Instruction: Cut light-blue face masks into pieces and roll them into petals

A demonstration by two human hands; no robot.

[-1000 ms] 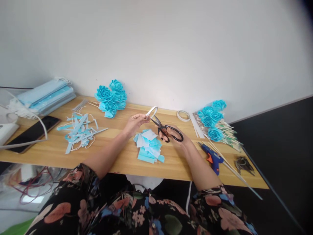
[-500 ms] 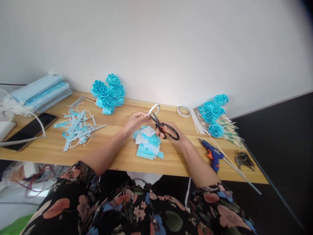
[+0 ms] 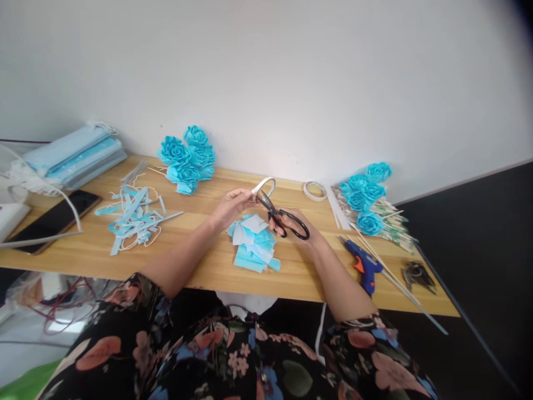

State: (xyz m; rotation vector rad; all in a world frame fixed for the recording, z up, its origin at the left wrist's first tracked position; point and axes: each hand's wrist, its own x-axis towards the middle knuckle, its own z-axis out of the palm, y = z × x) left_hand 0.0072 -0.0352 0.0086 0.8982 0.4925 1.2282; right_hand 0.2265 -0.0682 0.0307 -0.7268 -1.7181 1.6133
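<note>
Pinched between the fingertips of my left hand (image 3: pixel 230 206) is a narrow white strip (image 3: pixel 263 182) that curves over in a loop. Black-handled scissors (image 3: pixel 271 210) are gripped in my right hand (image 3: pixel 291 222), their blades pointing up and left toward the strip near my left fingertips. Whether the blades touch the strip I cannot tell. Just below both hands lies a loose pile of light blue and white fabric pieces (image 3: pixel 253 241) on the wooden table (image 3: pixel 200 266).
At left are cut blue scraps (image 3: pixel 135 214), a phone (image 3: pixel 54 221) and stacked face masks (image 3: pixel 75 155). Blue fabric roses stand at back left (image 3: pixel 189 161) and right (image 3: pixel 360 191). A tape roll (image 3: pixel 315 191), glue gun (image 3: pixel 361 264), thin sticks (image 3: pixel 395 279) and pliers (image 3: pixel 417 275) are on the right.
The view has shifted slightly, so everything appears a little further right. My hands keep nearly the same hold on the strip and scissors.
</note>
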